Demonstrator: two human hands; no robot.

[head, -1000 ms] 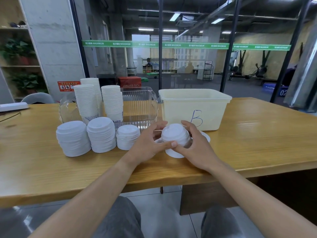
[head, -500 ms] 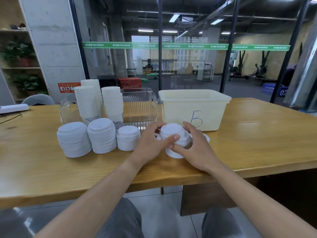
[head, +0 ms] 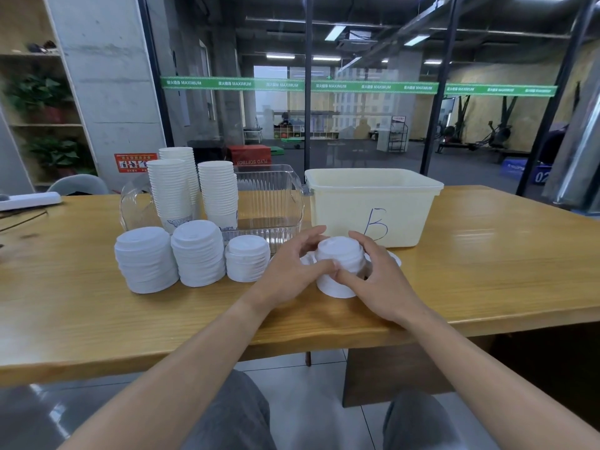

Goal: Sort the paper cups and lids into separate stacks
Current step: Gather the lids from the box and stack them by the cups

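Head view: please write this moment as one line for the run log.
left hand: holds lid stack | right hand: holds same stack | sorted lid stacks: three | cup stacks: behind | bin B: behind hands

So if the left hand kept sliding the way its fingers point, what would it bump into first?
Probably the cream bin marked B. The left hand grips the little lid stack, fingers aimed past it toward the bin, though depth is hard to judge.
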